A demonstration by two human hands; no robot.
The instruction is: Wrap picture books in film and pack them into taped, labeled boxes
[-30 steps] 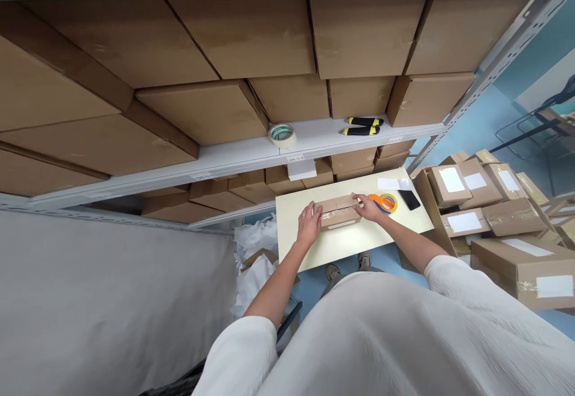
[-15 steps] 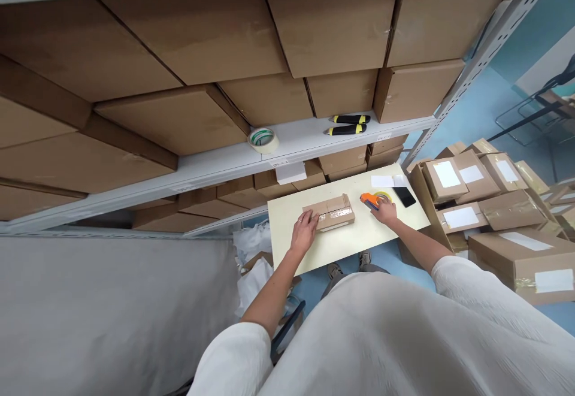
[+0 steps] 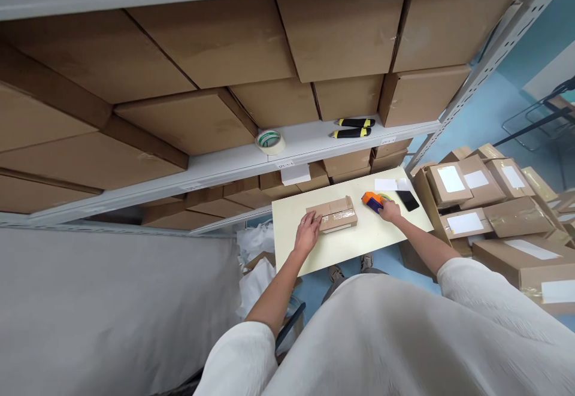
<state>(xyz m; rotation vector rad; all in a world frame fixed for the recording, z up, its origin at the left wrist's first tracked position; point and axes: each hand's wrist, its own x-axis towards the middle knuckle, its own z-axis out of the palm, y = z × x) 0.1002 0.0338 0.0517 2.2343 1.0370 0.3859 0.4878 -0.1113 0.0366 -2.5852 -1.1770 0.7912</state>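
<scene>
A small cardboard box [image 3: 338,211] with a strip of clear tape along its top lies on the pale yellow tabletop [image 3: 354,249]. My left hand [image 3: 308,232] grips the left end of this box, fingers over the top and side. To the box's right, my right hand [image 3: 390,211] is closed around an orange and dark blue tape dispenser [image 3: 372,200]. The dispenser is just above or on the tabletop; which one I cannot tell. A yellowish tape roll partly shows behind it. Close by lie a black phone [image 3: 408,200] and white paper labels [image 3: 385,184].
Large cartons [image 3: 341,30] fill the shelf in front. Its ledge holds a masking tape roll [image 3: 270,142] and two yellow-black utility knives [image 3: 351,133]. On the right, labelled parcels [image 3: 465,222] are heaped in a big carton. White crumpled material [image 3: 256,282] lies left of the table.
The orange dispenser has turned in my right hand, showing more of its dark blue side. My left hand stays at the box. The whole view has shifted slightly.
</scene>
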